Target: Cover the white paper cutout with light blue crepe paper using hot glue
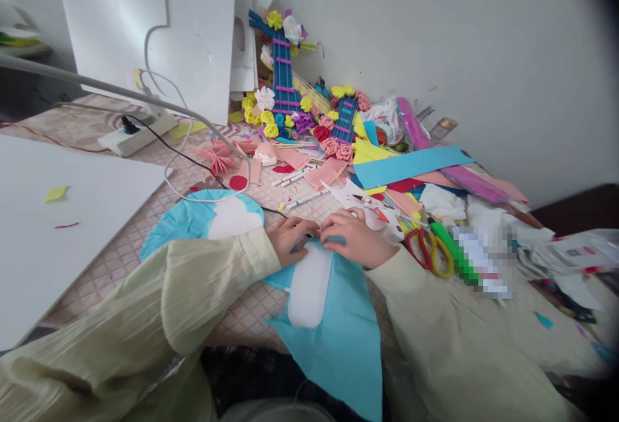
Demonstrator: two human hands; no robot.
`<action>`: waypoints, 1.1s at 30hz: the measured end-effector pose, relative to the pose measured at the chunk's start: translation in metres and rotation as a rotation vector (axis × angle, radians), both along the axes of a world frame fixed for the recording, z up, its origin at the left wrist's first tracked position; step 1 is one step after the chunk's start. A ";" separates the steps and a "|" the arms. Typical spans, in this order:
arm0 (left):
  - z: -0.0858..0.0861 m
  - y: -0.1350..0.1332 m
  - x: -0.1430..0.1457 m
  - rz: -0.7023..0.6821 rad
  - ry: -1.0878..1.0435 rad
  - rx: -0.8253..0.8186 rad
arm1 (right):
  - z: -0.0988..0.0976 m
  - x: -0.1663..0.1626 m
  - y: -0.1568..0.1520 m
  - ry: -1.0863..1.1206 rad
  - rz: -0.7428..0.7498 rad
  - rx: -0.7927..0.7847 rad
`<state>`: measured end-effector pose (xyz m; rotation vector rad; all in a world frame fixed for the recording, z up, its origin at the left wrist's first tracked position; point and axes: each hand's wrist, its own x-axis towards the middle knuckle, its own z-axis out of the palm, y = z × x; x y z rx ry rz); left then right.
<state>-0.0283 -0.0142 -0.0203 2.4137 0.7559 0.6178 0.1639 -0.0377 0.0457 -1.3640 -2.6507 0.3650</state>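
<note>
A rounded white strip point(312, 286) lies on a sheet of light blue paper point(345, 335) that hangs over the table's near edge. At the strip's far end, my left hand point(294, 240) has its fingers bent and pressed on the blue paper. Just right of it, my right hand point(356, 238) pinches the paper's folded edge, fingertips close to those of the left. Beyond my left sleeve sits a rounded white piece point(236, 219) with crinkled blue paper point(181, 222) wrapped round its edge. My fingers cover the folded edge in part.
Scissors point(430, 251) with red and yellow handles lie right, beside a green tool point(452, 248). Paper scraps and markers point(307, 199) are strewn behind my hands. Decorated blue guitar shapes point(283, 77) lean on the wall. A white board point(72, 215), power strip point(138, 135) and cables lie left.
</note>
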 end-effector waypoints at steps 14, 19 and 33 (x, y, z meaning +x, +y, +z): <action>-0.002 0.000 0.000 0.005 0.011 -0.002 | -0.001 0.006 0.000 -0.017 0.117 0.030; -0.003 0.001 0.000 0.004 0.005 0.005 | -0.007 -0.001 -0.001 -0.038 0.059 0.102; -0.002 0.001 0.000 0.015 0.006 0.000 | -0.006 0.004 0.003 -0.098 0.257 0.153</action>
